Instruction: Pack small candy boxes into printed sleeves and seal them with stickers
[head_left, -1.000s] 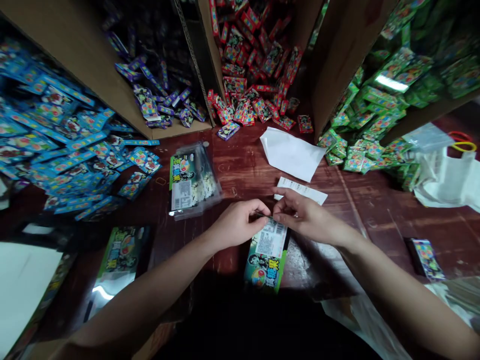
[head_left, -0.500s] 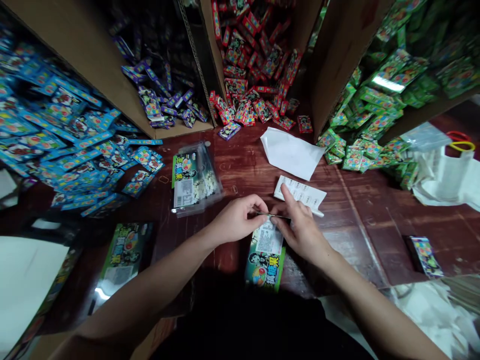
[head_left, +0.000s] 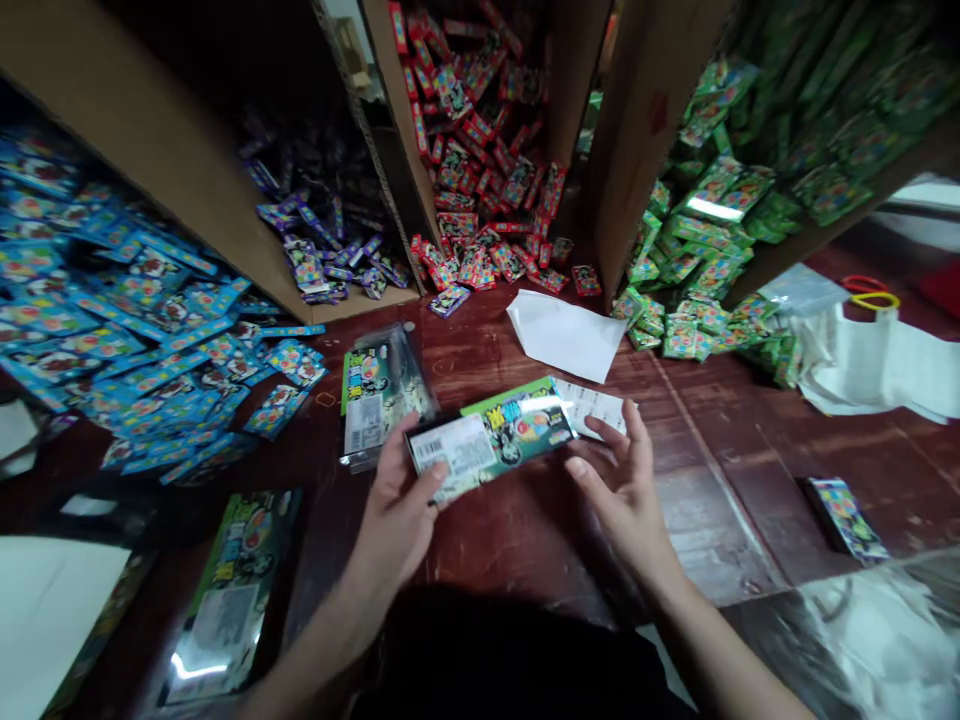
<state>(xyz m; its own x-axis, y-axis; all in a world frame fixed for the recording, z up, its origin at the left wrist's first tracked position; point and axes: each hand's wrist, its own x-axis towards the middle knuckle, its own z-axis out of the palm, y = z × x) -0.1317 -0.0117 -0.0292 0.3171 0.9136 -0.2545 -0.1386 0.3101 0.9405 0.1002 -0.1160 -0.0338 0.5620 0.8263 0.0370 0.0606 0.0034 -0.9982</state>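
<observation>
My left hand (head_left: pixel 403 500) grips one end of a flat green-and-black candy packet (head_left: pixel 499 435), thumb on top over its white label. The packet is tilted, its printed side up, above the table. My right hand (head_left: pixel 622 490) is open beside the packet's other end, fingers apart; whether a fingertip touches it I cannot tell. Behind the packet lies a white label sheet (head_left: pixel 596 405), partly covered by it. To the left, a stack of similar packets in clear sleeves (head_left: pixel 382 400) lies on the table.
Cardboard boxes spill small blue (head_left: pixel 165 350), purple (head_left: pixel 322 250), red (head_left: pixel 487 180) and green packs (head_left: pixel 697 300) along the back. A blank paper (head_left: pixel 566 335) lies mid-table. Another green packet (head_left: pixel 236 590) is at left, a small dark pack (head_left: pixel 847 518) at right.
The packet has turned from upright before my body to lying crosswise in my left hand. My right hand has let go and moved right. The camera view has shifted slightly.
</observation>
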